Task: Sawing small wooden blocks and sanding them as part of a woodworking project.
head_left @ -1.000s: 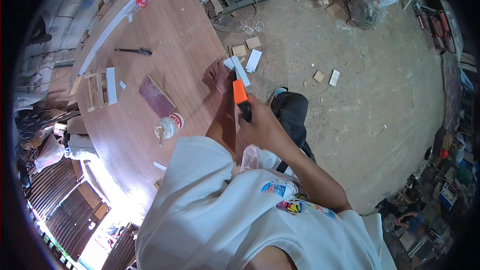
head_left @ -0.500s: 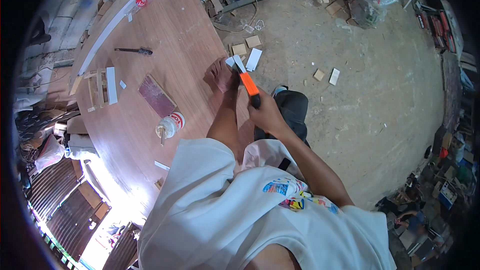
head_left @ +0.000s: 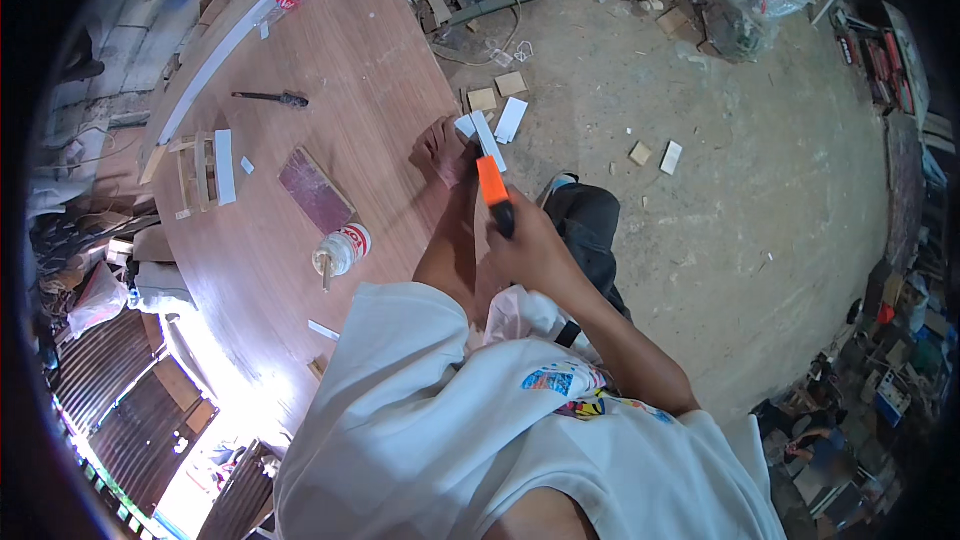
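- Compared with half a second ago, the right hand (head_left: 522,248) is pulled back nearer to the body and brings the orange-and-black saw (head_left: 492,182) with it; its fingers are closed around the handle.
- On the left, a transparent jar (head_left: 347,248) with a red-and-white label is on the wooden table (head_left: 385,90), a stick at its mouth.
- Just beyond it lies a dark red board (head_left: 317,190).
- Farther, the left hand (head_left: 440,152) rests at the right edge of the table, next to a small white piece (head_left: 464,127); I cannot tell if its fingers grip this piece. The saw blade is just to the right of the piece.
- At far left lies a black tool (head_left: 270,98).
- Beyond the table edge, to the right, a white block (head_left: 510,121) is on the floor (head_left: 720,250).
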A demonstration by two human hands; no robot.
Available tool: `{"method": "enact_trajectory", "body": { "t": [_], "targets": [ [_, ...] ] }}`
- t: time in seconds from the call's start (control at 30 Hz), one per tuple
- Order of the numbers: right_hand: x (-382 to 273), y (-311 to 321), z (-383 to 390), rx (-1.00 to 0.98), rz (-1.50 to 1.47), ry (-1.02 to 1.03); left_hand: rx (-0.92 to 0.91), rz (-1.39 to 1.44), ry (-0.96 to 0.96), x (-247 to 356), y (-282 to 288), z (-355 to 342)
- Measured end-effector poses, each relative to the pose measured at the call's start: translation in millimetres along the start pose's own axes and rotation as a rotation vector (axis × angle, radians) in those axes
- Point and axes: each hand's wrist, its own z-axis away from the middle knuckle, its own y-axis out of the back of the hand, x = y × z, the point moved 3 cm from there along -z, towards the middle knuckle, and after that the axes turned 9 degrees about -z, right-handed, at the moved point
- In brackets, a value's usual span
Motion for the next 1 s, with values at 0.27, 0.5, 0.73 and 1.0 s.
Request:
{"method": "enact_trajectory", "body": {
  "t": [0.27,0.5,0.73,1.0],
  "targets": [
    [-10.7,6.8,-14.1,0.069,0.001,-0.035,0.294,-0.154,-0.125,-3.7,-10.5,-0.4],
    [-3.7,7.0,-7.1,0.146,0.056,-0.028,0.063,-0.013,0.001,-7.0,-13.6,0.2],
    [-7.2,5.5,4.1,0.07,0.02,-0.08,0.023,0.016,0.037,0.0,-12.0,-0.3],
    [-34.4,6.8,4.9,0.068,0.014,-0.055,0.027,0.0,-0.003,-4.8,-10.4,-0.1]
  ]
}}
